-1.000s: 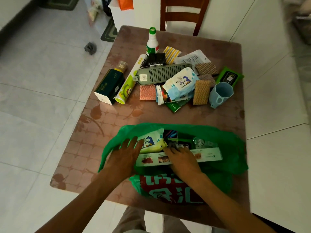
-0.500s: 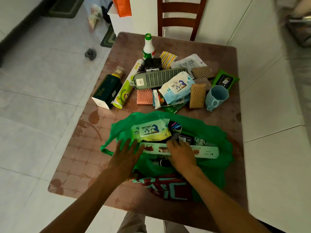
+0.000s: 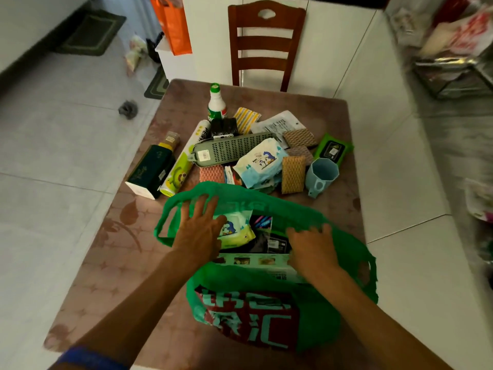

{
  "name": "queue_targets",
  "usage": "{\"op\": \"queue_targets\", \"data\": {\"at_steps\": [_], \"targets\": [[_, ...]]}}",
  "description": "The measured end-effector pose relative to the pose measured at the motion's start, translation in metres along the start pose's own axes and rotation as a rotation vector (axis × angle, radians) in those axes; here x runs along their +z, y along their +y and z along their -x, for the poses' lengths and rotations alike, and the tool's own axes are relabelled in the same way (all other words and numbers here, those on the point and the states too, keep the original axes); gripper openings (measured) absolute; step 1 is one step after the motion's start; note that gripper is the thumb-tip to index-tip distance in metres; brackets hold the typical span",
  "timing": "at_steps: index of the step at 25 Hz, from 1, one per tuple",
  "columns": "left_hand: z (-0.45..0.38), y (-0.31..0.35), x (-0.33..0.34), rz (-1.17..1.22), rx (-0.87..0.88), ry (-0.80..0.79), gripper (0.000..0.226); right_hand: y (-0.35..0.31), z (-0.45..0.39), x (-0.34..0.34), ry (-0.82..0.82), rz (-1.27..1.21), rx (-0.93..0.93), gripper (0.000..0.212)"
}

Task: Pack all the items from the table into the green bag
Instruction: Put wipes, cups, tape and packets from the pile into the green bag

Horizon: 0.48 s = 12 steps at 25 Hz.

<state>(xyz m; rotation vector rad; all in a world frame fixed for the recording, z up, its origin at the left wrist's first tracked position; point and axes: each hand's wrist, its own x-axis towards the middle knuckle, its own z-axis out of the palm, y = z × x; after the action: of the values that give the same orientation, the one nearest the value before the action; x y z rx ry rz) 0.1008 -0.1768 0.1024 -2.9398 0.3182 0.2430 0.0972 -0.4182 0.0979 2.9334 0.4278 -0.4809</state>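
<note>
The green bag (image 3: 346,252) lies open on the near half of the table, red print on its front. Inside it I see a yellow-green wipes pack (image 3: 236,231), a long white box (image 3: 256,263) and dark packets. My left hand (image 3: 198,231) lies flat with fingers spread over the wipes pack and the bag's far rim. My right hand (image 3: 310,245) curls its fingers over the bag's far rim on the right. Beyond the bag lie a grey perforated case (image 3: 234,149), a blue wipes pack (image 3: 262,162), a blue cup (image 3: 321,176) and a dark green box (image 3: 150,170).
The brown table (image 3: 106,252) also carries a green-capped bottle (image 3: 217,105), a yellow-green roll (image 3: 184,161), sponges (image 3: 293,173), a green wipes pack (image 3: 333,148) and white packets. A wooden chair (image 3: 264,46) stands at the far edge. White tiled floor surrounds the table.
Both hands have moved forward from the white box to the bag's far rim. The bag's mouth has opened wider and its far edge now reaches the pile of items.
</note>
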Motion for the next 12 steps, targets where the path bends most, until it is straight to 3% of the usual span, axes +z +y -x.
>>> {"op": "queue_targets", "data": {"at_steps": [3, 5, 8, 10, 12], "targets": [[-0.009, -0.011, 0.001, 0.022, 0.019, 0.051, 0.034, -0.023, -0.049, -0.035, 0.195, -0.472, -0.088, 0.033], [-0.013, -0.019, 0.004, 0.019, 0.083, 0.169, 0.029, -0.024, -0.102, -0.041, 0.152, -0.914, 0.165, 0.025], [-0.018, -0.035, 0.016, 0.025, 0.144, 0.306, 0.025, -0.025, -0.172, -0.028, -0.031, -1.661, 0.73, 0.031], [-0.024, -0.044, 0.017, 0.061, 0.141, 0.166, 0.036, -0.028, -0.2, -0.012, -0.126, -1.788, 0.876, 0.043], [-0.027, -0.055, 0.021, 0.059, 0.193, -0.111, 0.053, -0.032, -0.222, 0.003, -0.2, -1.822, 0.939, 0.054]]}}
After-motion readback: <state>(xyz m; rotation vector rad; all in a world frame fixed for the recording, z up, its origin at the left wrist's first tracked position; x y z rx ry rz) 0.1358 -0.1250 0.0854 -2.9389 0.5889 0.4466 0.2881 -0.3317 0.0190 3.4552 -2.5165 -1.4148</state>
